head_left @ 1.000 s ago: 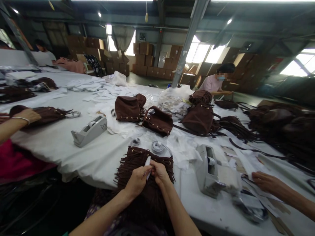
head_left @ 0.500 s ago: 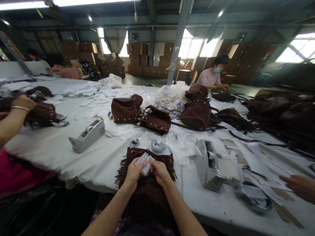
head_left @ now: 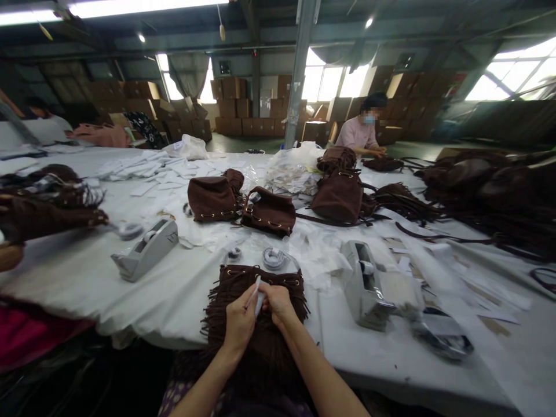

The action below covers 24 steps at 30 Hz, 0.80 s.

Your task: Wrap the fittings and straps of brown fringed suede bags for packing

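A small white folded sheet, perhaps paper or foam, is pinched between my two hands. My left hand is closed on its left side, and my right hand grips it from the right. Both are above a dark brown fringed bag with gold eyelets and a drawstring along its top edge. The bag lies at the table's front edge, its lower part hanging towards my lap. Just beyond it lies a coil of grey-white wrapped strap, with a smaller wrapped piece to its left.
Tape dispensers stand at the left and right. Farther back are brown bags, white packets and a dark bag pile. A plastic-wrapped coil lies right. A co-worker sits across the table.
The white sheet has turned from flat, broad side showing, to nearly edge-on between my hands. The neighbour's hand at the left moved down with a brown bag; the hand at the right has left view.
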Tool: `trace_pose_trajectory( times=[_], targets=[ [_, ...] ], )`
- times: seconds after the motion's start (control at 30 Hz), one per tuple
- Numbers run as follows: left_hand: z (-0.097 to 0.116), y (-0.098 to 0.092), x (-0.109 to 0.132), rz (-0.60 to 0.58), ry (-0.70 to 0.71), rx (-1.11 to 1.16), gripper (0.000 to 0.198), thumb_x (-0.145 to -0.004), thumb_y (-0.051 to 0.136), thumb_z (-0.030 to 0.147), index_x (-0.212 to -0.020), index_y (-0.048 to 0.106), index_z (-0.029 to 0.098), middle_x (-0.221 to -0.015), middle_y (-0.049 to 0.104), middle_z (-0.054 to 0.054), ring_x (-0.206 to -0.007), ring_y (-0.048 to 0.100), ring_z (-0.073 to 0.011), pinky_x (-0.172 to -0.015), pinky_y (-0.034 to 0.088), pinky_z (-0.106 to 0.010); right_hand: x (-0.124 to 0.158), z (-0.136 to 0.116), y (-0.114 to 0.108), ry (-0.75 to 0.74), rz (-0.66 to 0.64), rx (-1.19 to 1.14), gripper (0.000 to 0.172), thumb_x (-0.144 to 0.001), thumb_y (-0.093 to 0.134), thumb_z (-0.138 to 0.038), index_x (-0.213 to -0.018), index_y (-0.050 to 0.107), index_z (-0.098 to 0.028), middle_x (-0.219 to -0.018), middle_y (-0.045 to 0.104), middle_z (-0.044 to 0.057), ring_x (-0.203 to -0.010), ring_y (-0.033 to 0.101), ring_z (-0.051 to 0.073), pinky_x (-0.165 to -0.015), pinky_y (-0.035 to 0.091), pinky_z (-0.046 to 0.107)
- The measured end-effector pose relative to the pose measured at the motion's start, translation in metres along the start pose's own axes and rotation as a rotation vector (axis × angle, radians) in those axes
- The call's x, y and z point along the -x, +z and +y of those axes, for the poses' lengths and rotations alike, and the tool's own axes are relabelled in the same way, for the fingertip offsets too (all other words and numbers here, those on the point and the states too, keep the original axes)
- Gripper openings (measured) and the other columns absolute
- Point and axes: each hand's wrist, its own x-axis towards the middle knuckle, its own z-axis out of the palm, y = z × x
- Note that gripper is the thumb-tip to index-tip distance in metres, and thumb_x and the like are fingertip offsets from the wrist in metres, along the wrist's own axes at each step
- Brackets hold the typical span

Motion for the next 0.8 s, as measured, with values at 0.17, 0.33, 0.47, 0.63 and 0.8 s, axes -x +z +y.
trace_pose_trajectory(
  times=[0.17, 0.33, 0.47, 0.63, 0.8],
  targets=[
    [-0.015, -0.009, 0.004, -0.205, 0.326, -0.332, 0.040, -0.091, 0.037, 0.022, -0.126, 0.057, 0.014, -0.083, 0.067, -0.011, -0.076, 0.063, -0.0192, -0.076, 0.051, -0.030, 0.001, -0.001, -0.007, 0.029, -0.058, -0.006, 0.019, -0.056, 0.071, -0.021, -0.048, 0.054, -0.014, -0.036, 0.047, -0.004, -0.031, 0.039, 0.006, -0.029, 0.027, 0.017],
    [-0.011, -0.013, 0.001, -0.377, 0.375, -0.568, 0.057, -0.081, 0.033, 0.002, -0.135, 0.046, 0.014, -0.089, 0.063, -0.011, -0.079, 0.062, -0.0195, -0.077, 0.050, -0.032, 0.007, -0.004, -0.015, 0.011, -0.174, -0.054, 0.029, -0.068, 0.066, -0.041, -0.062, 0.060, -0.013, -0.050, 0.057, 0.000, -0.039, 0.046, 0.007, -0.035, 0.035, 0.018],
    [0.011, -0.019, 0.001, -0.381, 0.257, -0.363, 0.049, -0.084, 0.040, 0.013, -0.131, 0.051, 0.016, -0.092, 0.066, -0.010, -0.084, 0.063, -0.0214, -0.080, 0.048, -0.032, 0.010, -0.003, -0.015, -0.058, -0.216, -0.061, 0.039, -0.058, 0.077, -0.046, -0.057, 0.058, -0.013, -0.044, 0.050, -0.004, -0.038, 0.039, 0.005, -0.035, 0.030, 0.017],
    [0.033, -0.025, -0.010, -0.353, -0.336, 0.294, 0.053, -0.080, 0.052, 0.055, -0.106, 0.064, 0.010, -0.075, 0.068, -0.009, -0.063, 0.061, -0.0174, -0.056, 0.044, -0.024, 0.008, 0.001, -0.015, -0.101, -0.216, -0.088, 0.046, -0.052, 0.080, -0.052, -0.057, 0.056, -0.013, -0.041, 0.046, -0.006, -0.036, 0.036, 0.004, -0.035, 0.027, 0.018],
    [0.040, -0.017, -0.023, -0.524, -0.519, 0.459, 0.052, -0.069, 0.064, 0.060, -0.068, 0.064, 0.008, -0.055, 0.057, -0.003, -0.043, 0.045, -0.0084, -0.041, 0.029, -0.020, 0.010, 0.003, -0.016, -0.144, -0.199, -0.088, 0.048, -0.052, 0.079, -0.056, -0.057, 0.057, -0.014, -0.039, 0.045, -0.007, -0.033, 0.034, 0.004, -0.033, 0.025, 0.018]
  ],
)
